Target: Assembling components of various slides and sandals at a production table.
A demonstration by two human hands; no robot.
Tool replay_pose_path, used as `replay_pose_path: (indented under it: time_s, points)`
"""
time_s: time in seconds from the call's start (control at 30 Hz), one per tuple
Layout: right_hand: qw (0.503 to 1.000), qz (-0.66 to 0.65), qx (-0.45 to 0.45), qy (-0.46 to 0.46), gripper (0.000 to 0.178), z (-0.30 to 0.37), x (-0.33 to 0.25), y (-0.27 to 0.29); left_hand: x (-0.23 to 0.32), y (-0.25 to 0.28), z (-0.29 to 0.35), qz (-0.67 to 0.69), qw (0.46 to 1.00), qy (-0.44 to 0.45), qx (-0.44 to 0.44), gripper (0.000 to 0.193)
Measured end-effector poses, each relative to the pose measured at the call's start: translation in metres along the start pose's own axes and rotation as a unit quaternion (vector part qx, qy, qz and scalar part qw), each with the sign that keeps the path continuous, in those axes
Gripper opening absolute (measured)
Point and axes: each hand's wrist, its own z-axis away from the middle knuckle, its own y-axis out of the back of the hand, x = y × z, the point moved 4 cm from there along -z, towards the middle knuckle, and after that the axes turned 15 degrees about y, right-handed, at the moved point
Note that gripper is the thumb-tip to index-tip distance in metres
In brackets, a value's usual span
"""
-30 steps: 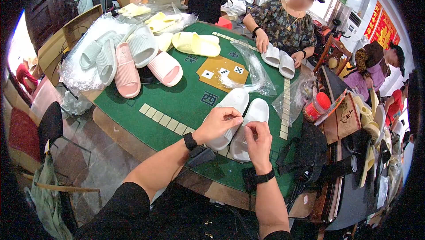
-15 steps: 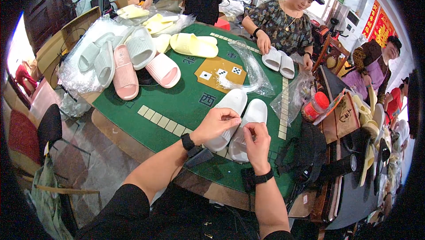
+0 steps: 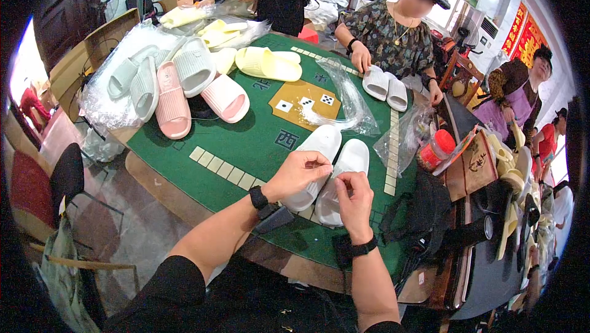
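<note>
A pair of white slippers, the left one [image 3: 324, 141] and the right one [image 3: 354, 156], lies side by side on the green table mat in front of me, toes pointing away. My left hand [image 3: 299, 175] is over the left slipper, thumb and fingers pinched together. Above the right slipper's heel end, my right hand [image 3: 354, 201] is also closed in a pinch. The two pinches are close together but apart. Anything between the fingertips is too small to make out.
Left on the table, grey slippers [image 3: 195, 66], pink slippers [image 3: 173, 102] and yellow slippers [image 3: 268, 62] lie by clear plastic. Across from me, a person stands at grey-white slippers [image 3: 375, 81]. Right are a red-lidded jar [image 3: 437, 148], plastic bags [image 3: 399, 139] and a black bag [image 3: 424, 210].
My hands have hardly moved. The person across the table has raised their head and drawn a hand slightly back from the grey-white slippers. A person at the far right has lowered a hand.
</note>
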Motion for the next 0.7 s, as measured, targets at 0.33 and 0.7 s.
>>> replay_pose_path:
  time_s: [0.33,0.7]
  points:
    - [1.000,-0.013,0.003,-0.010,0.006,0.002,-0.001,-0.004,0.003,0.002,0.004,-0.048,0.999,-0.010,0.002,0.017]
    - [1.000,0.004,-0.005,0.018,0.008,0.001,0.002,-0.002,0.006,-0.001,0.003,-0.007,1.000,0.015,0.018,0.013]
